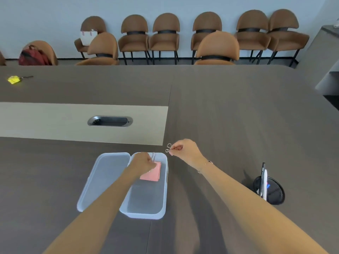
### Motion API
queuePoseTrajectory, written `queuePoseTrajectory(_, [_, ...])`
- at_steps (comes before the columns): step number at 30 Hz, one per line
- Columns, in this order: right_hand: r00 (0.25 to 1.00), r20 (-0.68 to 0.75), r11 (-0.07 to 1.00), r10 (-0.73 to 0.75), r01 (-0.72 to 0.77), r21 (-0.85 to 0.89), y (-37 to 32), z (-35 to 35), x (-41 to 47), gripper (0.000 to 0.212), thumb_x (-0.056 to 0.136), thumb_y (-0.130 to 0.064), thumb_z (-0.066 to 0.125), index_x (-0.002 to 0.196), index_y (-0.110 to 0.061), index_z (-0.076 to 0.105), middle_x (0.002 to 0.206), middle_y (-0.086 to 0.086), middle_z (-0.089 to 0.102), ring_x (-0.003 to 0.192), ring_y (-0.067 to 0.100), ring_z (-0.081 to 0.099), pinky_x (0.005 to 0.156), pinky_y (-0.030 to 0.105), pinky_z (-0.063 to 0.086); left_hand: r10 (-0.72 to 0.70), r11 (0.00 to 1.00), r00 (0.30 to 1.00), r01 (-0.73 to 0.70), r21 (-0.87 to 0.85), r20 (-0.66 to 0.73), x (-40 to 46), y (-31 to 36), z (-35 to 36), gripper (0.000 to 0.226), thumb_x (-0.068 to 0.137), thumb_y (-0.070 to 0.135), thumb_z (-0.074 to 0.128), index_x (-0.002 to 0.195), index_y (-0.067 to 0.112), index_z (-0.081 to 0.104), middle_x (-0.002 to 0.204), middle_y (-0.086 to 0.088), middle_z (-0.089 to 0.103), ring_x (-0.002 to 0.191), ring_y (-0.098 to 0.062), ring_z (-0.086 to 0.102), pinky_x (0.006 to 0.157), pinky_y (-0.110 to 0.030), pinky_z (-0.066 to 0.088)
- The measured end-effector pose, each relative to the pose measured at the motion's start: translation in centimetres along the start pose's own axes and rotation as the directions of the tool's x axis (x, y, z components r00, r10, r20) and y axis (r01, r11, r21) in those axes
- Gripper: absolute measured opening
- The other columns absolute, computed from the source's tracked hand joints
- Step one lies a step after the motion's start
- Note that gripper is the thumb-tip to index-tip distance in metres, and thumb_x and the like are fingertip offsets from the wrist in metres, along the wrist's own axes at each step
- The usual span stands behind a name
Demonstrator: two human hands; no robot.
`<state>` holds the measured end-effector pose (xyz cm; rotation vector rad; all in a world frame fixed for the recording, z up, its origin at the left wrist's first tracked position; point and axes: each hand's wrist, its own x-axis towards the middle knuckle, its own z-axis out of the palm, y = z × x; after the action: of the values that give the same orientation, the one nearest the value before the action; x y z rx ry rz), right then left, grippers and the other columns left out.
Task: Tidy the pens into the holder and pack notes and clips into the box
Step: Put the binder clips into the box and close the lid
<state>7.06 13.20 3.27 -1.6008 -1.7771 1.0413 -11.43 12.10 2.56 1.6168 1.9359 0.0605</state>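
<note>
The translucent box [161, 208] sits open on the desk [238, 116], its lid [104, 178] flat just left of it. Inside, at the far end, lies a pink pad of notes [153, 174]. The left hand [142, 162] reaches into the box over the notes, its grip pinched on a clip [153, 156]. The right hand [185, 152], just beyond the box's far right corner, pinches another clip [168, 147] above the desk. Nearer and to the right of that hand, the black mesh holder [271, 191] has pens [263, 182] standing in it.
</note>
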Motion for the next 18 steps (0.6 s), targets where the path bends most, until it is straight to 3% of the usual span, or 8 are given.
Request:
queuePoseTrajectory(3, [0.981,0.190,0.989,-0.049,0.074,-0.129,-1.1,4.1,-0.6,0.012,0.079,-0.012,0.068,0.085,-0.005,0.074,0.084,0.006,0.071,0.070,0.009,0.054,0.064,0.009,0.040,0.001,0.999,0.980,-0.010,0.044,0.200,-1.9,-3.0,0.9,0.027,0.078,0.016,0.061,0.053,0.016,0.053,0.060,0.001,0.054,0.049,-0.012,0.049,0.049,-0.017,0.037])
queuePoseTrajectory(6, [0.936,0.352,0.929,-0.027,0.154,-0.337,-0.6,8.3,-1.2,0.015,0.081,-0.016,0.064,0.087,-0.003,0.071,0.092,0.012,0.071,0.079,0.024,0.056,0.069,0.028,0.042,-0.021,0.992,0.966,-0.012,0.125,0.256,-2.6,-5.1,2.7,0.022,0.075,0.013,0.061,0.054,0.015,0.057,0.067,-0.002,0.058,0.045,-0.015,0.052,0.046,-0.017,0.041])
queuePoseTrajectory(8, [0.909,0.415,0.839,-0.036,0.253,-0.481,-0.1,10.3,-1.6,0.014,0.084,-0.015,0.060,0.084,-0.006,0.071,0.090,0.014,0.070,0.083,0.030,0.057,0.078,0.030,0.038,-0.013,0.988,0.970,-0.025,0.154,0.243,-2.8,-6.1,3.9,0.017,0.075,0.007,0.062,0.058,0.007,0.063,0.057,-0.002,0.051,0.046,-0.018,0.046,0.044,-0.020,0.037])
queuePoseTrajectory(10, [0.894,0.443,0.709,-0.057,0.349,-0.612,0.5,11.9,-2.3,0.019,0.086,-0.011,0.055,0.067,-0.013,0.061,0.069,0.008,0.058,0.081,0.030,0.050,0.088,0.038,0.033,-0.012,0.977,0.971,-0.039,0.210,0.237,-3.1,-6.6,5.0,0.015,0.076,0.005,0.060,0.066,0.000,0.070,0.048,0.001,0.041,0.046,-0.019,0.040,0.042,-0.021,0.029])
queuePoseTrajectory(11, [0.888,0.455,0.645,-0.065,0.385,-0.660,0.8,12.5,-2.5,0.022,0.086,-0.011,0.055,0.064,-0.014,0.058,0.062,0.004,0.050,0.079,0.029,0.047,0.088,0.040,0.031,-0.015,0.974,0.968,-0.042,0.221,0.249,-3.0,-7.0,5.5,0.019,0.075,0.007,0.060,0.059,0.006,0.069,0.046,0.002,0.040,0.046,-0.018,0.038,0.042,-0.022,0.028])
queuePoseTrajectory(14, [0.871,0.485,0.500,-0.074,0.453,-0.738,1.8,13.4,-2.6,0.012,0.086,-0.018,0.061,0.085,-0.013,0.071,0.079,0.007,0.067,0.086,0.030,0.056,0.092,0.041,0.032,-0.033,0.984,0.952,-0.022,0.177,0.303,-2.6,-8.2,6.8,0.030,0.074,0.013,0.062,0.045,0.020,0.058,0.052,0.002,0.053,0.050,-0.016,0.048,0.046,-0.022,0.033])
queuePoseTrajectory(16, [0.865,0.494,0.461,-0.090,0.476,-0.749,2.2,13.3,-2.6,0.016,0.086,-0.021,0.061,0.093,-0.012,0.073,0.094,0.009,0.072,0.097,0.031,0.058,0.093,0.041,0.032,-0.015,0.991,0.951,-0.027,0.131,0.309,-2.5,-8.7,7.2,0.009,0.077,0.017,0.065,0.071,0.016,0.072,0.081,-0.003,0.070,0.072,-0.021,0.062,0.062,-0.027,0.047])
queuePoseTrajectory(18, [0.859,0.498,0.481,-0.123,0.490,-0.727,2.3,12.8,-2.5,0.021,0.087,-0.024,0.060,0.098,-0.013,0.073,0.100,0.010,0.072,0.104,0.031,0.054,0.098,0.042,0.030,-0.001,0.991,0.965,-0.034,0.128,0.264,-2.4,-8.8,7.0,0.025,0.083,0.021,0.062,0.105,0.011,0.068,0.111,-0.007,0.065,0.086,-0.020,0.056,0.081,-0.030,0.049])
